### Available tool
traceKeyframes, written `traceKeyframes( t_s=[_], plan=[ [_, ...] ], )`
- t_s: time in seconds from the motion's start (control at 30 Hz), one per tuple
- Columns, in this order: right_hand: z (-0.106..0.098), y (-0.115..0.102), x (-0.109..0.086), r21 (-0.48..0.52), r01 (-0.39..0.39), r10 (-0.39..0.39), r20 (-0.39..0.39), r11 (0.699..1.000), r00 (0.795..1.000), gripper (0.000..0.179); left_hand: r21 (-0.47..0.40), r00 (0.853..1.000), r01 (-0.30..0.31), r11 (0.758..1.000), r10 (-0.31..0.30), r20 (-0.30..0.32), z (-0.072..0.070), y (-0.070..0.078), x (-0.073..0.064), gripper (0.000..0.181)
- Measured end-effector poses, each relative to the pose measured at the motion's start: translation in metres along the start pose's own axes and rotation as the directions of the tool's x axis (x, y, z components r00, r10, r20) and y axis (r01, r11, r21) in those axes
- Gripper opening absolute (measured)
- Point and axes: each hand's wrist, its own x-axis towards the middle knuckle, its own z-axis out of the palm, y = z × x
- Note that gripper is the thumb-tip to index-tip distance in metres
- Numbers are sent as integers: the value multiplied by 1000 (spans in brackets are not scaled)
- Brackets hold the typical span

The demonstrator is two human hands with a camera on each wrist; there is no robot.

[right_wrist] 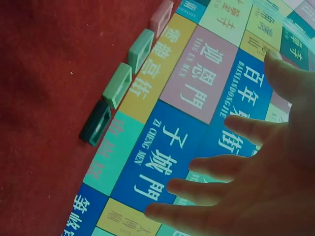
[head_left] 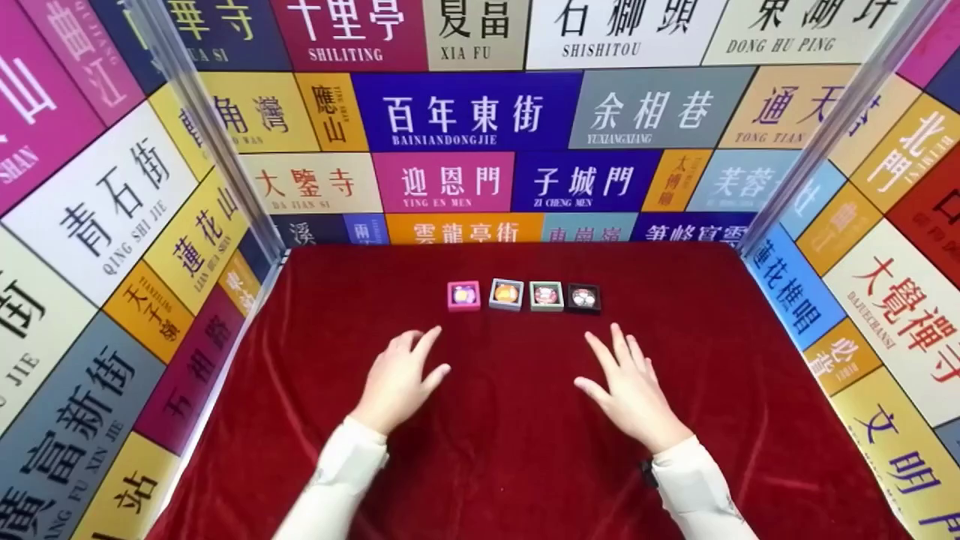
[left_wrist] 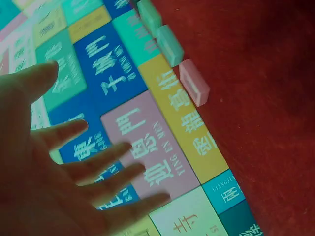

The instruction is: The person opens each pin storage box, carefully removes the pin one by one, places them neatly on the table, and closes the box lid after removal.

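Observation:
A row of small square boxes lies on the red cloth: a pink box (head_left: 463, 296) at the left, a grey-blue box (head_left: 506, 294), a light green box (head_left: 547, 295) and a black box (head_left: 583, 298) at the right. Each holds a round patterned piece. My left hand (head_left: 401, 379) is nearest the pink box, in front of it, fingers spread and holding nothing. On the other side my right hand (head_left: 626, 390) points its spread fingers toward the black box. In the right wrist view the dark box (right_wrist: 96, 124) stands apart from my right fingers (right_wrist: 211, 191).
Dark red velvet cloth (head_left: 510, 420) covers the table. Panels with colourful place-name signs (head_left: 465, 112) wall it in at the back and both sides. Clear posts (head_left: 817, 135) stand at the back corners.

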Motion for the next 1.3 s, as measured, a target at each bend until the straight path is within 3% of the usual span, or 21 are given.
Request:
traceKeyframes(
  t_s=[0.1,0.33,0.6,0.97,1.13,1.3],
  plan=[
    [4,1,-3,-9,28,-28,-4,1000,1000,72,-1,997,-76,997,76,-12,-3,-11,8,49],
    [13,14,-22,-27,35,-36,-11,999,999,63,-48,995,-92,995,93,25,-6,-27,32,32],
    [28,25,-44,3,-5,5,-17,1000,1000,60,-114,993,-86,990,95,75,1,-22,58,30],
    [45,31,-74,56,-63,64,-21,996,998,57,-106,987,-108,988,119,109,14,-8,98,35],
    [49,34,-84,101,-107,109,-13,989,994,57,-61,989,-88,994,94,111,22,-13,115,36],
    [51,39,-93,114,-125,130,-36,986,991,56,-26,991,-67,997,70,114,39,-26,130,36]
  ],
)
